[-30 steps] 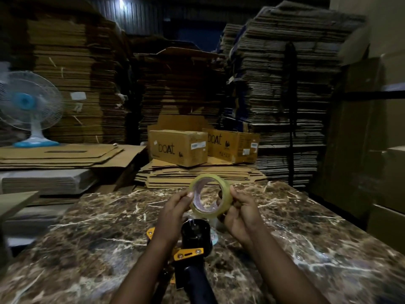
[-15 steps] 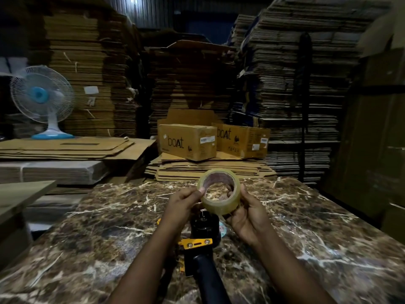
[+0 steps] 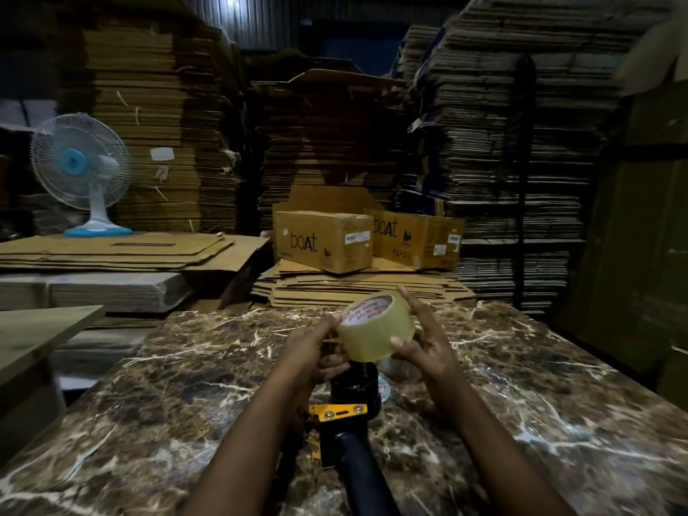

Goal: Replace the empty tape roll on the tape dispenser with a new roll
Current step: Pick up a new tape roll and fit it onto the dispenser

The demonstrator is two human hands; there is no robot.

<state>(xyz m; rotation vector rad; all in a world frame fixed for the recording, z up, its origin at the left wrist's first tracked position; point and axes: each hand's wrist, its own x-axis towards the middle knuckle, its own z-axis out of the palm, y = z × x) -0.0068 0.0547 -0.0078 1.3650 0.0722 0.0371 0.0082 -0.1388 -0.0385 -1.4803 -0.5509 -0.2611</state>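
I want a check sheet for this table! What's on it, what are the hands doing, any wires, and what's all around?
Surface: brown marble table, no spill seen.
Job's things: new clear tape roll held up above the tape dispenser, not mounted yet; dispenser's black hub is bare, handle points toward the person.
Clutter: a small roll-like thing beside the dispenser, too hidden to name.
Grips: left hand and right hand both hold the roll by its sides.
Cables: nothing seen.
Surroundings: two boxes marked boAt, tall stacks of flat cardboard, a white and blue fan; room is dim.
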